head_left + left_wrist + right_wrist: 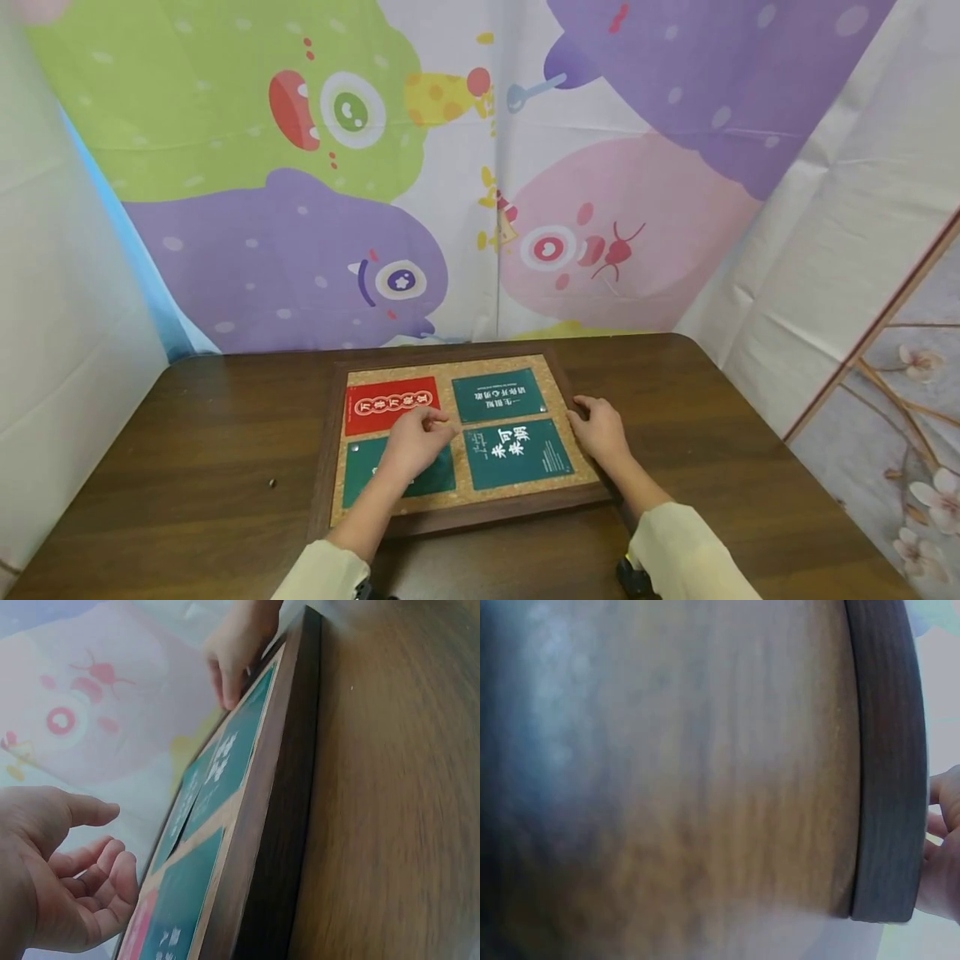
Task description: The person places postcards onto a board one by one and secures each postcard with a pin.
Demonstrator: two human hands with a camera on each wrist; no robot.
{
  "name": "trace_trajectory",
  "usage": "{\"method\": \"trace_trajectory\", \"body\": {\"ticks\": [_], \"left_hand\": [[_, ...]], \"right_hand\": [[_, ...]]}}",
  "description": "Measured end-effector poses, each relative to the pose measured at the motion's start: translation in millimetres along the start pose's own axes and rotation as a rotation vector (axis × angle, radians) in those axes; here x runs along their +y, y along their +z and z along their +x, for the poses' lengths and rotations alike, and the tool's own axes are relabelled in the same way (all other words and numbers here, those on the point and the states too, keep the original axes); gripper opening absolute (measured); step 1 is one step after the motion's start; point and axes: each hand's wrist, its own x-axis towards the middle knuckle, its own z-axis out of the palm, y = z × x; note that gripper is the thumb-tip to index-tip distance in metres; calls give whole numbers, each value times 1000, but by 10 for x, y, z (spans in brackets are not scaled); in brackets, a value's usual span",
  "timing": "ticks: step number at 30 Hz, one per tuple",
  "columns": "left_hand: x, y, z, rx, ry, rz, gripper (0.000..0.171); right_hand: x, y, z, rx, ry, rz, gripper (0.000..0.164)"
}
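Note:
A corkboard with a dark wooden frame lies on the table, bearing a red card and several green cards, among them a lower right one and an upper right one. My left hand hovers over the left half, partly hiding the lower left green card. In the left wrist view its thumb stands apart from loosely bent fingers, with nothing seen between them. My right hand rests at the frame's right side, fingertips on the edge; part of it shows past the frame in the right wrist view.
A small metallic piece lies on the brown table left of the board. Near my right sleeve is a black object with a bit of yellow. A cartoon-printed curtain hangs behind the table's far edge.

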Motion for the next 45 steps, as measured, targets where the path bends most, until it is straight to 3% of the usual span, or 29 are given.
{"method": "trace_trajectory", "body": {"ticks": [19, 45], "left_hand": [[-216, -316, -90, 44, -28, 7, 32], [-454, -508, -145, 80, -59, 47, 31]], "right_hand": [[-9, 16, 6, -14, 15, 2, 37], [4, 22, -19, 10, -27, -16, 37]]}}
